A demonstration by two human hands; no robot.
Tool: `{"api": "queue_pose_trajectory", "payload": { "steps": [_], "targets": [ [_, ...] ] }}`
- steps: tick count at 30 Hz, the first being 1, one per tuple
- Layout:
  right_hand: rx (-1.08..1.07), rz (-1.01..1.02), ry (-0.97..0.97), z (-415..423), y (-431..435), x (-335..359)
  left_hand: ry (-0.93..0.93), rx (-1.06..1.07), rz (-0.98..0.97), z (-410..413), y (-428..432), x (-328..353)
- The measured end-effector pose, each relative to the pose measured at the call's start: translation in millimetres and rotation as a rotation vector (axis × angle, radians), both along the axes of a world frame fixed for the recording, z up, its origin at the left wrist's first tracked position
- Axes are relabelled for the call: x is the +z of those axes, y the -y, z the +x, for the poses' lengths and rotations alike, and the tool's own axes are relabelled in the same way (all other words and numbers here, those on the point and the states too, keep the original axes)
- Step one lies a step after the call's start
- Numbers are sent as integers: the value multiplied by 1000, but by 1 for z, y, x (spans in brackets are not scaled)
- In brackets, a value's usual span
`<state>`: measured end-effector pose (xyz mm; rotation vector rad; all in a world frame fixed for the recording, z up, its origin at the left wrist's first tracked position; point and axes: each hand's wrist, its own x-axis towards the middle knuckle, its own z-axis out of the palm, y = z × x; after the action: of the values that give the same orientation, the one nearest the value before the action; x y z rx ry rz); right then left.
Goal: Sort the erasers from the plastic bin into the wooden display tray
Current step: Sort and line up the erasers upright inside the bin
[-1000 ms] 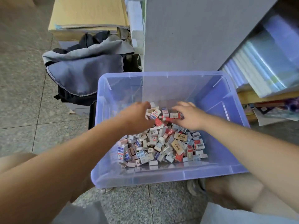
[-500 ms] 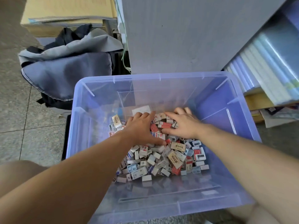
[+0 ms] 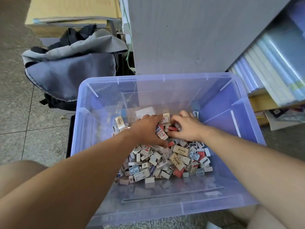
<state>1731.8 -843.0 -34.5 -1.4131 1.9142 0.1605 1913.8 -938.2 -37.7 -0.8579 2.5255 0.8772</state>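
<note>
Blue see-through plastic forms the bin (image 3: 244,123) on the tiled floor (image 3: 33,129), and the erasers (image 3: 165,159) lie heaped on its bottom, their printed labels too small to read. The 2 hands are at the heap's far end: the left hand (image 3: 146,128) lies flat on it, fingers fairly straight and thumb out, hiding the erasers beneath. The right hand (image 3: 186,128) has its fingers curled down among them beside a red eraser (image 3: 172,128), but whether it grips 1 I cannot tell.
</note>
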Motion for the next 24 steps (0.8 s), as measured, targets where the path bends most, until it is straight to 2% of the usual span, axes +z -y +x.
{"api": "queue_pose_trajectory", "payload": {
  "steps": [2,4,8,15,19,24],
  "targets": [
    [-128,-87,134,6,0,-1,-32,36,43,-2,-3,-3],
    [-135,-105,179,7,3,-2,-70,75,91,-3,-4,-4],
    [-24,26,154,3,13,-4,-64,89,179,-6,4,3],
    [69,91,71,8,7,-5,-50,41,120,-6,9,-1],
    [62,28,114,10,3,4,-51,35,90,-2,1,-3],
    [1,144,234,14,-5,12,-67,97,129,5,1,11]
  ]
}}
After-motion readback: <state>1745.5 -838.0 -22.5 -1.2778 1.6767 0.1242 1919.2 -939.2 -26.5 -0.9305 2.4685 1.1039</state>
